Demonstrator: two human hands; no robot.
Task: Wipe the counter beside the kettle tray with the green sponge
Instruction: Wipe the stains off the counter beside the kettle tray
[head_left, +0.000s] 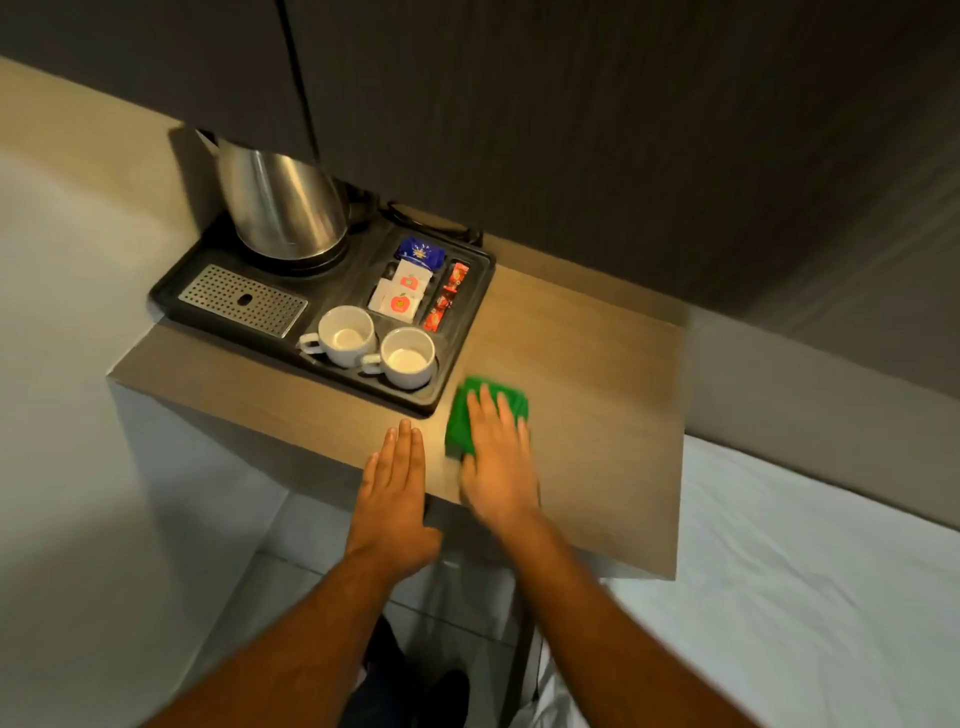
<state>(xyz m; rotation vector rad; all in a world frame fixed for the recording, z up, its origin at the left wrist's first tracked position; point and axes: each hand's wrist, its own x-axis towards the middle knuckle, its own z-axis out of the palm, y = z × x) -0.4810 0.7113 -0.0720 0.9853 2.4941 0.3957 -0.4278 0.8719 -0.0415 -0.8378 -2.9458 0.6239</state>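
The green sponge (462, 421) lies flat on the wooden counter (587, 395), just off the front right corner of the black kettle tray (467, 332). My right hand (498, 462) presses down on the sponge with the fingers spread over it; it is blurred. My left hand (395, 483) rests flat on the counter's front edge, fingers together and straight, holding nothing. It sits a little left of the sponge and in front of the tray.
The tray holds a steel kettle (280, 208), a metal drip grate (241, 301), two white cups (376, 351), and sachets (402, 291). Dark cabinet doors (519, 104) hang low over the counter. A white bed (805, 597) lies to the right.
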